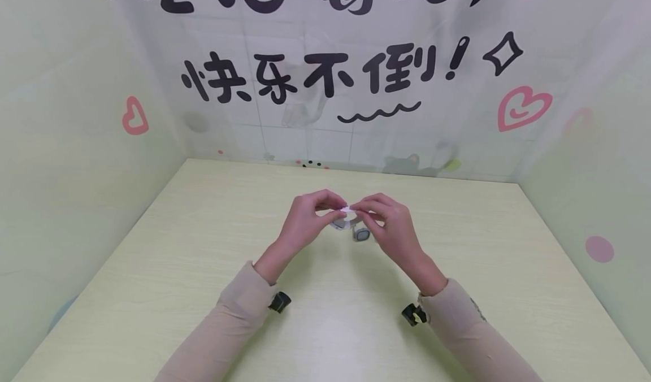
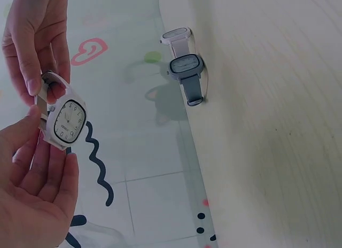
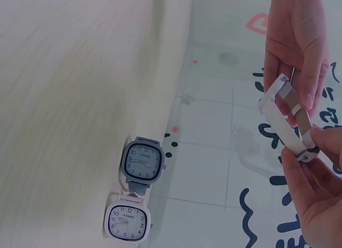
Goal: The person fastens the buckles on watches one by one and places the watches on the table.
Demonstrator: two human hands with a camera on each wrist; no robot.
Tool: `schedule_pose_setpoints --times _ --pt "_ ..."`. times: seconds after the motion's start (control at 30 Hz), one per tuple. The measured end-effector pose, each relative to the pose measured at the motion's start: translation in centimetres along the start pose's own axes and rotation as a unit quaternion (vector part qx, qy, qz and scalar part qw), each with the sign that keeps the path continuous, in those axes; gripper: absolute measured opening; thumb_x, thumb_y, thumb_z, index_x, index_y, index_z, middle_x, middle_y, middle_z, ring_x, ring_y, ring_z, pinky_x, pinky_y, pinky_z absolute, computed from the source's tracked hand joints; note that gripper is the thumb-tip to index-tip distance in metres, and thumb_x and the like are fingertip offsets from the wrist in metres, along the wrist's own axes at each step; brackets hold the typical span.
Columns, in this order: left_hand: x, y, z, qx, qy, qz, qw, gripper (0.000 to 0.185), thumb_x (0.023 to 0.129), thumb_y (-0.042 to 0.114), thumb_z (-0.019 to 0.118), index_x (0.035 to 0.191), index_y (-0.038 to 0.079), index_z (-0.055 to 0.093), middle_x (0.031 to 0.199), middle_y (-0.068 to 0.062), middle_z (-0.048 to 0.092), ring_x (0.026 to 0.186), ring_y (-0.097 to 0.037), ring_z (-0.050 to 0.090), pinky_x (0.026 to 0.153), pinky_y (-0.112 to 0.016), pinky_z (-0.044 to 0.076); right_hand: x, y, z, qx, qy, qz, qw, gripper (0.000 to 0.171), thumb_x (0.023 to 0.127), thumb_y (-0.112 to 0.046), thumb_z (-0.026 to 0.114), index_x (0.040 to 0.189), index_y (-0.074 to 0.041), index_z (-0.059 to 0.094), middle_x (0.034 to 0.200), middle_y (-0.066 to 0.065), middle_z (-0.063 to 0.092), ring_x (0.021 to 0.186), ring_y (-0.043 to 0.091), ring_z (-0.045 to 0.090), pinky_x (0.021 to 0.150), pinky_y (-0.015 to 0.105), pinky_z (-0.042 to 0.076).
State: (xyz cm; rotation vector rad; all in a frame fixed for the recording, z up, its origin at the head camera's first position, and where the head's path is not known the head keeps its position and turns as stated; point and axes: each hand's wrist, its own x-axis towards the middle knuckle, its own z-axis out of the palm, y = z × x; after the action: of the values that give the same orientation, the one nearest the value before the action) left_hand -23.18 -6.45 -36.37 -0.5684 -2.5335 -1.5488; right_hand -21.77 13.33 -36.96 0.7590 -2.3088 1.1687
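Both hands hold one white wristwatch [image 1: 348,208] in the air above the middle of the pale wooden table [image 1: 203,246]. My left hand [image 1: 330,208] pinches one side of it and my right hand [image 1: 365,211] pinches the other. In the left wrist view the white wristwatch [image 2: 67,122] shows its square cream dial with the left hand [image 2: 37,162] below and the right hand [image 2: 40,71] above. From the right wrist, the white wristwatch [image 3: 286,117] is seen edge-on with its strap bent.
Two more watches lie on the table under the hands: a grey watch [image 1: 361,234] [image 2: 187,66] [image 3: 142,161] and a second white watch [image 1: 338,224] [image 2: 176,35] [image 3: 127,222]. Printed backdrop walls [image 1: 325,88] close in the table on three sides.
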Motion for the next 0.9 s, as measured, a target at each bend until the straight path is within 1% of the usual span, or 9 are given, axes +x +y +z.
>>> schedule_pose_setpoints --times 0.17,0.37,0.47,0.67,0.77,0.9 --pt "-0.02 -0.04 0.02 -0.005 -0.002 0.000 1.0000 0.018 0.087 0.014 0.077 0.104 0.007 0.073 0.101 -0.008 0.076 0.098 -0.022 0.073 0.093 -0.039 0.059 -0.06 -0.01 0.04 0.000 -0.009 0.005 1.000 0.016 0.087 0.001 0.073 0.101 -0.003 0.077 0.099 0.010 0.073 0.091 0.023 0.072 0.077 0.031 0.062" --pt "0.00 -0.09 0.28 -0.009 -0.006 -0.002 0.9999 0.017 0.087 0.014 0.077 0.102 0.007 0.073 0.099 -0.007 0.076 0.093 -0.020 0.073 0.087 -0.030 0.061 -0.04 -0.07 0.25 0.003 -0.021 0.002 1.000 0.015 0.087 -0.002 0.074 0.101 -0.004 0.077 0.099 0.008 0.073 0.090 0.022 0.073 0.076 0.029 0.062" --pt "-0.01 -0.20 0.45 -0.011 -0.006 -0.001 0.9999 0.016 0.087 0.013 0.077 0.102 0.007 0.073 0.099 -0.007 0.076 0.091 -0.019 0.073 0.083 -0.027 0.061 -0.05 -0.02 0.41 0.006 -0.024 0.011 1.000 0.013 0.089 -0.004 0.073 0.102 -0.004 0.075 0.098 0.008 0.074 0.090 0.021 0.073 0.076 0.028 0.062" --pt "-0.04 -0.11 0.61 -0.011 -0.007 0.000 0.9999 0.015 0.088 0.012 0.076 0.102 0.007 0.073 0.098 -0.007 0.076 0.089 -0.018 0.072 0.081 -0.026 0.061 0.00 0.03 0.57 0.013 -0.032 0.039 0.999 0.015 0.091 -0.010 0.072 0.104 -0.004 0.064 0.097 0.009 0.073 0.093 0.021 0.074 0.076 0.028 0.062" --pt "0.00 -0.05 0.53 -0.017 -0.005 0.002 0.9998 0.015 0.088 0.013 0.076 0.101 0.007 0.073 0.098 -0.007 0.076 0.089 -0.018 0.073 0.081 -0.025 0.061 -0.02 0.05 0.52 0.019 -0.027 0.049 0.998 0.019 0.090 -0.010 0.073 0.106 -0.004 0.064 0.100 0.010 0.074 0.094 0.022 0.074 0.076 0.029 0.062" --pt "0.07 0.03 0.25 -0.022 -0.001 -0.005 0.9998 0.016 0.087 0.016 0.077 0.101 0.009 0.074 0.097 -0.006 0.076 0.089 -0.018 0.074 0.079 -0.026 0.062 -0.03 -0.02 0.35 0.026 -0.022 0.058 0.998 0.023 0.089 -0.009 0.074 0.110 -0.004 0.065 0.104 0.010 0.074 0.095 0.022 0.074 0.077 0.030 0.062"
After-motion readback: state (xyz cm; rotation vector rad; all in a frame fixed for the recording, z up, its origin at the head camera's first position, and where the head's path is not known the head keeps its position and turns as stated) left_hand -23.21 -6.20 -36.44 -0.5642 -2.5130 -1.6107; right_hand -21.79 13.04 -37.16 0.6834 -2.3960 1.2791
